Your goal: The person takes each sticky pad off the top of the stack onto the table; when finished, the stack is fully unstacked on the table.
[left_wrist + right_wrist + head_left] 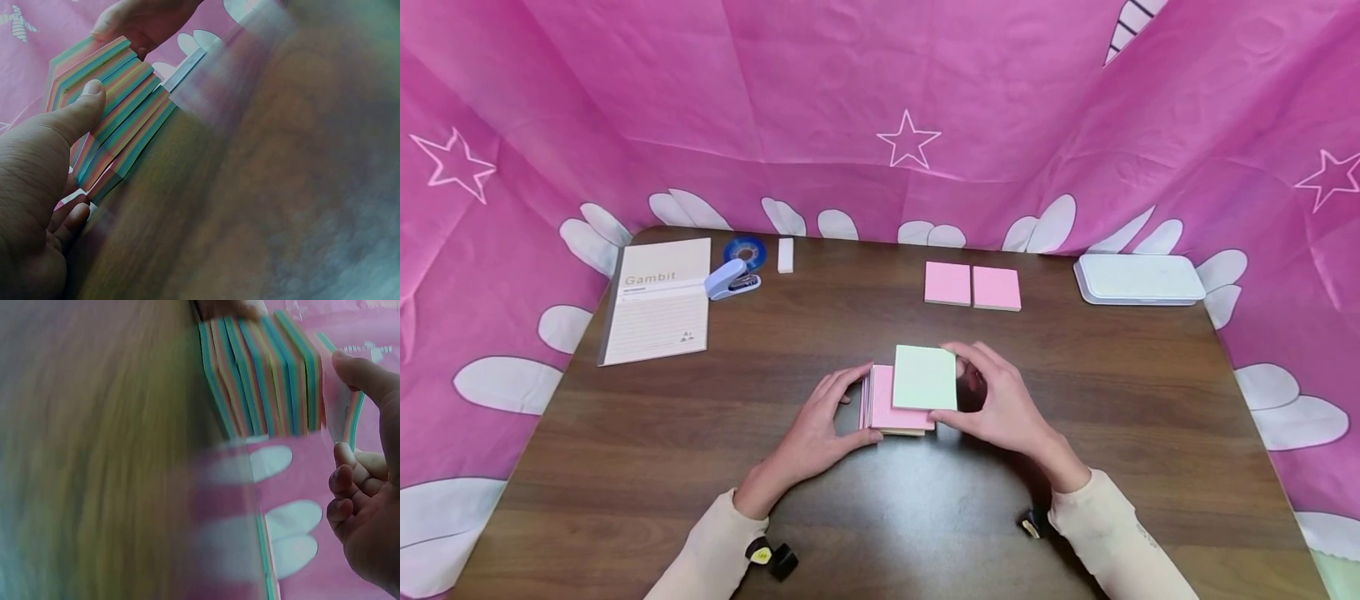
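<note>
Open brown wooden tabletop (pixel 1150 433) from 3 through 6 to 9 o'clock of the stacked multicoloured sticky-note pads (pixel 901 402) at centre. Stack flanked closely by left hand (pixel 822 429) at 9 and right hand (pixel 1003 407) at 3. Two pink square note pads (pixel 972 286) at 12, well apart. Lined "Gambit" writing pad (pixel 658 300), pale blue stapler (pixel 731 279), blue tape roll (pixel 746 250) and white eraser (pixel 785 255) crowding 10 to 11. White flat rectangular case (pixel 1138 278) at 2, by the pink curtain (pixel 880 108).
</note>
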Motion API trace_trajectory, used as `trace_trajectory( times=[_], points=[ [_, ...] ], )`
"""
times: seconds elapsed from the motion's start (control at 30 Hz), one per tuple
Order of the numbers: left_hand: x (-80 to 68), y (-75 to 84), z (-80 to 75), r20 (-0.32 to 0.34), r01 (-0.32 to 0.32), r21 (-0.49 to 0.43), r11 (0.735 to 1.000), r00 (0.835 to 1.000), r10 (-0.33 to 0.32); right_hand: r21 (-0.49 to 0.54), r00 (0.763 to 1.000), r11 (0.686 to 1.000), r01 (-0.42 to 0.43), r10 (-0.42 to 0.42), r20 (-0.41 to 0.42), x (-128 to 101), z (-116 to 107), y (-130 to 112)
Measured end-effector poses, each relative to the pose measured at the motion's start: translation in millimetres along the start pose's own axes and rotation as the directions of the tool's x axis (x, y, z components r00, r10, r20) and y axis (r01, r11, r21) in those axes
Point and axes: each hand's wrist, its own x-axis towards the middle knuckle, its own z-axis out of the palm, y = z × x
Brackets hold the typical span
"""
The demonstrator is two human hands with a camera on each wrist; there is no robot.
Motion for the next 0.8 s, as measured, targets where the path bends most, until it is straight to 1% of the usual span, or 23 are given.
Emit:
trace_trajectory(
  times=[0.17,0.27,0.4,0.57,0.67,0.8],
  points=[
    [-0.8,0.7,-0.9,0.004,0.018,-0.005,1.000,1.000,-0.018,0.000,0.998,1.000,-0.031,0.031,-0.052,-2,-13,18],
    [-1.1,0.8,-1.2,0.005,0.025,-0.007,1.000,1.000,-0.025,-0.007,0.994,0.997,-0.071,0.070,-0.078,-3,-22,30],
    [-1.0,0.4,-0.8,0.002,0.018,-0.006,1.000,1.000,-0.018,0.001,0.987,0.994,-0.113,0.112,-0.116,-5,-35,47],
    [-0.5,-0.1,-0.2,0.002,0.010,0.002,1.000,1.000,-0.010,0.025,0.976,0.991,-0.135,0.137,-0.168,-9,-54,64],
    [-0.3,-0.5,0.2,0.005,0.013,-0.001,1.000,1.000,-0.013,0.010,0.969,0.987,-0.162,0.161,-0.188,-12,-65,74],
    [0.0,-0.3,0.5,0.005,0.016,0.001,1.000,1.000,-0.016,-0.028,0.960,0.977,-0.213,0.204,-0.194,-16,-80,88]
  ],
)
